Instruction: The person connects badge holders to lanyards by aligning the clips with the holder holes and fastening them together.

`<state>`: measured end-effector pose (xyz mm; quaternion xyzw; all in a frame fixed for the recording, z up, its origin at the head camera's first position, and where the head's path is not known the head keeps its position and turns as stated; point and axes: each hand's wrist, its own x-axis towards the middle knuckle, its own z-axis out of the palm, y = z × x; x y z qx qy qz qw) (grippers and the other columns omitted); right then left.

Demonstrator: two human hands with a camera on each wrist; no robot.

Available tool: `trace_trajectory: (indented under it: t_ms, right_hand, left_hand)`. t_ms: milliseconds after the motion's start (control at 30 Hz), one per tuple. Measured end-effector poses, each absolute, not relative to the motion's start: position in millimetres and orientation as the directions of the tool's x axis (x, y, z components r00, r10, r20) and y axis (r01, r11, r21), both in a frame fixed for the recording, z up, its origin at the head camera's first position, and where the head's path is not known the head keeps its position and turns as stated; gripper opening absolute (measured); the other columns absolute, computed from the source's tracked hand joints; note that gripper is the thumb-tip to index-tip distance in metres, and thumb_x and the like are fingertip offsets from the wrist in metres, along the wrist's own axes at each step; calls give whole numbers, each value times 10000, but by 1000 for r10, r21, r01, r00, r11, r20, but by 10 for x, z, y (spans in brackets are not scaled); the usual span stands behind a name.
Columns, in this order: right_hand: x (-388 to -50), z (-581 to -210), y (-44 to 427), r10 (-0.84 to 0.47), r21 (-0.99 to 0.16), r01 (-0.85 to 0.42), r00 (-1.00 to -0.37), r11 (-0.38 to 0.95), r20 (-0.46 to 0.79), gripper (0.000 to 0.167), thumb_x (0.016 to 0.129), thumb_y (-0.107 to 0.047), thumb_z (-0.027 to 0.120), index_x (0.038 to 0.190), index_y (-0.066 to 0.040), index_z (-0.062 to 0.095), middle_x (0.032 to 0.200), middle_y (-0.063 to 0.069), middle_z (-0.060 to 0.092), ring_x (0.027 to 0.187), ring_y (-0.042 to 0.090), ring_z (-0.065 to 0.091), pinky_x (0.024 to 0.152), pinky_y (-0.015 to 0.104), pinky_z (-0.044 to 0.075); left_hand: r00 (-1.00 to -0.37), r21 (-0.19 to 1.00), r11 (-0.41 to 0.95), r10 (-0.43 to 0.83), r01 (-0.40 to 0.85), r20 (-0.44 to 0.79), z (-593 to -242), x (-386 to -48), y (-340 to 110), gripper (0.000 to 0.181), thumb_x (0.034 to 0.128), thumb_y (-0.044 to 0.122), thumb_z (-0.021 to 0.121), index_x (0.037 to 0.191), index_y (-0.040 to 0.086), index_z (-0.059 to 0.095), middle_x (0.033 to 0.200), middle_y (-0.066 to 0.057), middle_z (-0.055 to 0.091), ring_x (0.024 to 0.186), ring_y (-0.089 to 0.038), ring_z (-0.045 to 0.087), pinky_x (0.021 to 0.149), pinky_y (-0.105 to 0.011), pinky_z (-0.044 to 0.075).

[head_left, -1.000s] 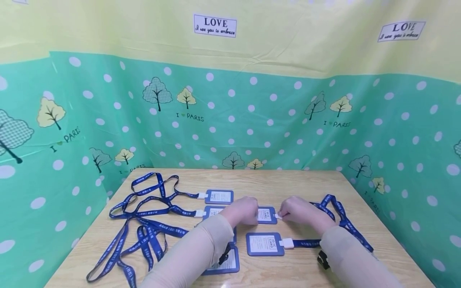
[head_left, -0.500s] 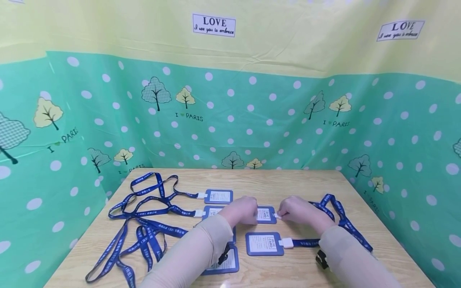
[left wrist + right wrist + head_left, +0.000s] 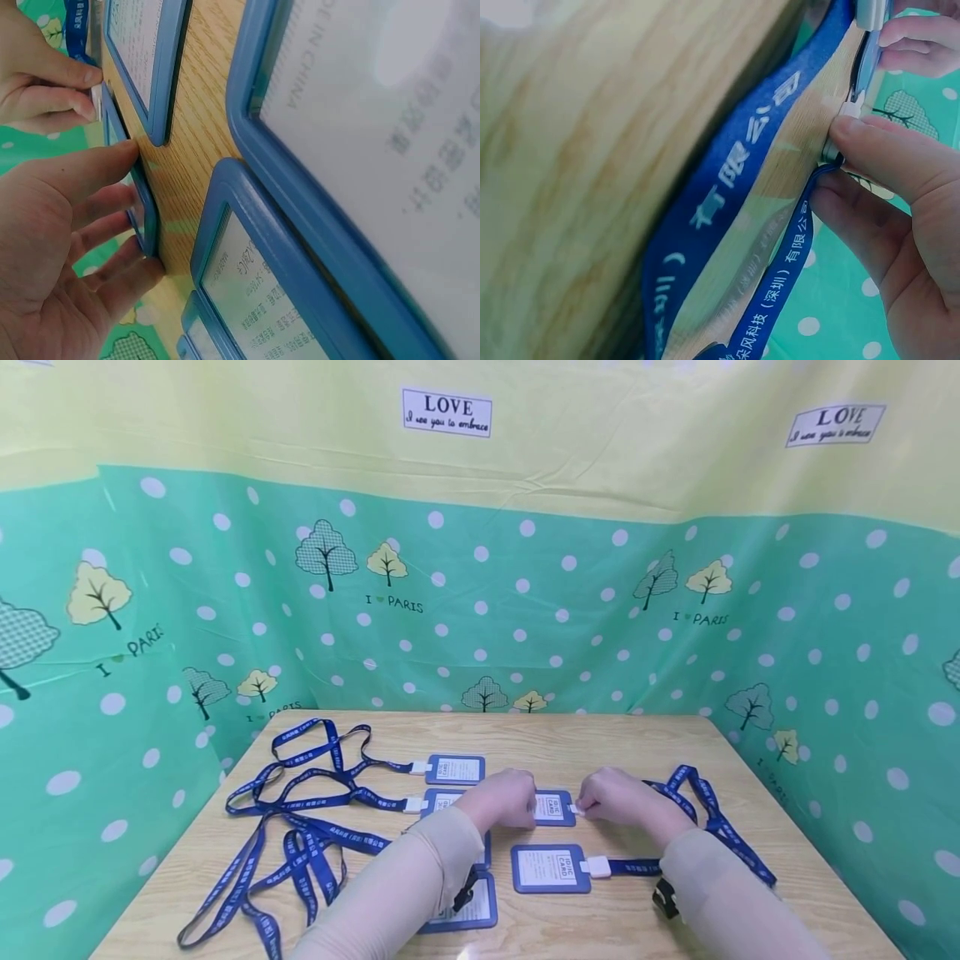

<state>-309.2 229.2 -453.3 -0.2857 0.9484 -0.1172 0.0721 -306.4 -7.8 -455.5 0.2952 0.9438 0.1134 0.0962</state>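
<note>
My left hand grips the left end of a blue ID badge holder lying sideways on the table. In the left wrist view, thumb and fingers meet the holder's blue frame. At its right end, my right hand pinches the small white clip of a blue lanyard; the right wrist view shows thumb and forefinger on this clip, with the printed strap trailing off below. Nearer me lies another badge holder, its white clip and lanyard pointing right.
Left of the hands, several blue badge holders lie in a column, partly hidden by my left arm. Their tangled blue lanyards spread over the table's left side. More lanyard loops lie at the right. A patterned curtain surrounds the wooden table.
Both hands keep their hold on the badge holder and clip, almost still. My right forearm has shifted very slightly left.
</note>
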Motion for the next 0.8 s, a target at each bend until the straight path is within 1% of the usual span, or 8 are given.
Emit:
trace_trajectory:
  t_ms: [100,300,567,800]
  right_hand:
    - [-3098,-4540,2296,-554,-265,-520,-829,812,-72,197,851,-53,811,998,-185,817,955,-71,744,925,131,706,824,300,588]
    - [-3099,-4540,2293,-540,-287,-500,-838,817,-79,208,850,-59,812,1003,-200,815,957,-75,745,923,114,703,824,288,585]
    - [-3088,-4519,2276,-542,-282,-503,-836,817,-80,203,856,-60,809,998,-204,815,946,-82,743,905,95,700,813,268,582]
    - [-3088,-4519,2269,-527,-291,-485,-845,825,-87,208,858,-52,804,1002,-202,814,944,-86,740,906,97,699,820,279,584]
  left_hand:
    - [-805,261,800,582,541,-116,-4533,-3050,-76,288,841,269,811,655,182,610,966,44,566,647,-88,520,601,-234,455]
    - [-804,268,799,582,538,-120,-4539,-3061,-72,269,845,273,813,666,189,631,985,44,579,669,-88,533,621,-231,467]
    - [-810,276,807,570,521,-137,-4555,-3078,-65,229,854,295,814,715,211,652,1009,48,591,707,-85,554,653,-225,480]
    - [-807,263,803,578,535,-123,-4548,-3074,-62,245,854,288,810,692,200,648,1000,40,588,694,-89,542,638,-230,472]
